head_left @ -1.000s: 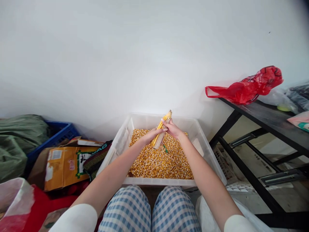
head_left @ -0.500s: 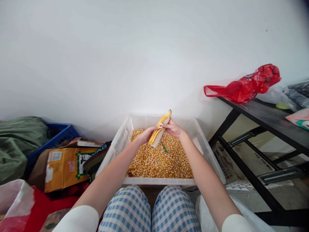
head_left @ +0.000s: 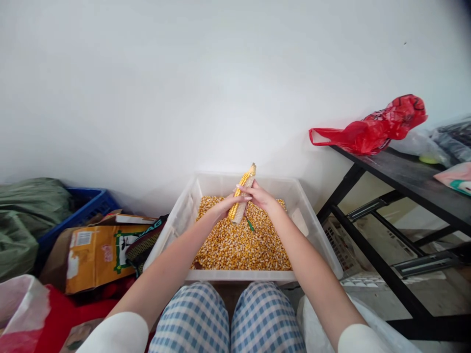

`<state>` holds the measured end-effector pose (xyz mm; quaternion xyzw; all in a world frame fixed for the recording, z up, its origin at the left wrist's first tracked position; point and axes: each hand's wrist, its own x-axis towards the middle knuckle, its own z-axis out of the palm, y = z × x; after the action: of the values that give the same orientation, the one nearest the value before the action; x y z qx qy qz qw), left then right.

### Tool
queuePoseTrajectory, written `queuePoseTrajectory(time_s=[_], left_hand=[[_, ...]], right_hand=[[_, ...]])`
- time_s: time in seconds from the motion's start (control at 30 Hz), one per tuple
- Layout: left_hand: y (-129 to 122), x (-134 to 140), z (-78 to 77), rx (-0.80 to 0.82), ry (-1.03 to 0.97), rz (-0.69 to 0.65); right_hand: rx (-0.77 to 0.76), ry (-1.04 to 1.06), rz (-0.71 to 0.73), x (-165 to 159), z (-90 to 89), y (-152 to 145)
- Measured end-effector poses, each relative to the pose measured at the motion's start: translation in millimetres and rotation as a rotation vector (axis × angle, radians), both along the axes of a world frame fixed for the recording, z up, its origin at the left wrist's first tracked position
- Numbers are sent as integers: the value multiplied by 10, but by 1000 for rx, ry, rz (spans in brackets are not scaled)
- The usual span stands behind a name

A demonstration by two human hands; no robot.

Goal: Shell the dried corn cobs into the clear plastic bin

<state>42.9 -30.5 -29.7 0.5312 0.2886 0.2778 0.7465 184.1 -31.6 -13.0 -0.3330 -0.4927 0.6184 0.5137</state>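
Both my hands grip one corn cob (head_left: 240,212), held tilted above a bin of kernels. Yellow kernels still line its left side, while the right side is bare and pale. My left hand (head_left: 227,205) wraps the cob from the left, its thumb lying across the front. From the right, my right hand (head_left: 259,194) holds the upper part, fingers reaching over it. Below, loose corn kernels (head_left: 243,250) fill much of the translucent plastic bin (head_left: 243,275). A small green tool-like piece (head_left: 250,224) lies on the kernels just under the cob.
A black metal-framed table (head_left: 382,171) stands on the right with a red plastic bag (head_left: 368,135) on it. At left are a blue crate (head_left: 79,215), a torn cardboard box (head_left: 99,255) and a green sack (head_left: 29,215). A white wall (head_left: 221,88) rises behind the bin.
The cob and both hands have shifted slightly left, and the cob stands a bit more upright. My left thumb has moved over the bare side, and the fingers have come closer together.
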Motion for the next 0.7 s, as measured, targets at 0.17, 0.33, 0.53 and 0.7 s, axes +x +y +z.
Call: queuePoseTrajectory(time_s=[0.17, 0.33, 0.53, 0.7], left_hand=[[6, -27, 34, -188, -152, -61], [-14, -1, 14, -240, -105, -52], [-14, 26, -11, -184, -66, -22], [-41, 18, 29, -93, -4, 32]], right_hand=[[42, 59, -145, 15, 26, 17], [81, 26, -259, 75, 4, 56], [93, 86, -346, 125, -10, 94], [43, 93, -130, 150, 20, -2]])
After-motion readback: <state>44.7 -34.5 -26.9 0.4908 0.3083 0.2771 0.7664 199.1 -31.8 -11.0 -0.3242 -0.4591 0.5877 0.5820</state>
